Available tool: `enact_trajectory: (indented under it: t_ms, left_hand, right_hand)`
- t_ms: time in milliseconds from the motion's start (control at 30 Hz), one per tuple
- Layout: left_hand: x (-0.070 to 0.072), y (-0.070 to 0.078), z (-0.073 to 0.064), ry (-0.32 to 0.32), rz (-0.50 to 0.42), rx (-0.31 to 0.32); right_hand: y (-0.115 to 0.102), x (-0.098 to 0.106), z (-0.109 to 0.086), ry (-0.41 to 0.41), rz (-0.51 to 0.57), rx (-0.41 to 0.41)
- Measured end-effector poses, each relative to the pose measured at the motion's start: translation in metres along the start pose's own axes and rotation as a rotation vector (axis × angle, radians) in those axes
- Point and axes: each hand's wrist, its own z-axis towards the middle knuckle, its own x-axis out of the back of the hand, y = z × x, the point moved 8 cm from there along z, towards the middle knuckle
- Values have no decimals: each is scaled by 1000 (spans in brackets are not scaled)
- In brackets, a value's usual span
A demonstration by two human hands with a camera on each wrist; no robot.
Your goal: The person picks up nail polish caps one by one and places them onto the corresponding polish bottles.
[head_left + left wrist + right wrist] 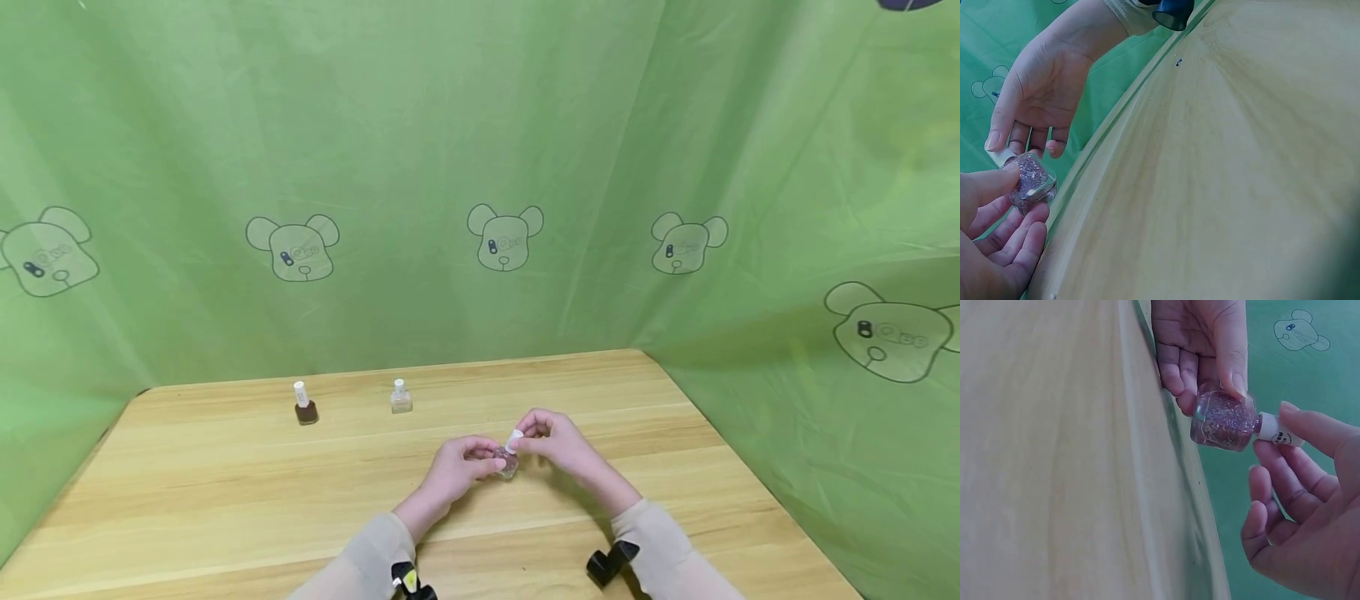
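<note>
A small clear bottle of glittery pink-purple nail polish [1225,420] is held tilted between both hands above the table. My left hand [456,469] grips its glass body, thumb on one side and fingers on the other. With thumb and fingertips my right hand [558,443] pinches the white cap [1279,430]. In the right wrist view a narrow strip of the neck shows between cap and glass. The left wrist view shows the glitter bottle [1032,182] close up, its cap partly hidden by the hands.
A dark nail polish bottle [306,412] with a white cap stands at the back left of the wooden table [225,492]. Right of it stands a clear bottle [401,402], also white-capped. Green curtains [420,125] with bear-face prints hang behind and at the sides.
</note>
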Motion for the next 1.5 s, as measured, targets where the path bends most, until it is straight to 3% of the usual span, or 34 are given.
enact_trajectory:
  t_ms: [233, 433, 1167, 1500]
  left_hand:
    - [1, 5, -3, 9, -12, -3]
    - [2, 5, -3, 12, -8, -5]
    - [0, 3, -2, -22, 4, -5]
    - [1, 3, -2, -3, -2, 0]
  right_hand:
    - [-1, -5, 0, -116, 33, 42]
    - [-2, -4, 0, -128, 19, 67]
    - [0, 2, -1, 68, -2, -35]
    - [-4, 0, 0, -86, 19, 27]
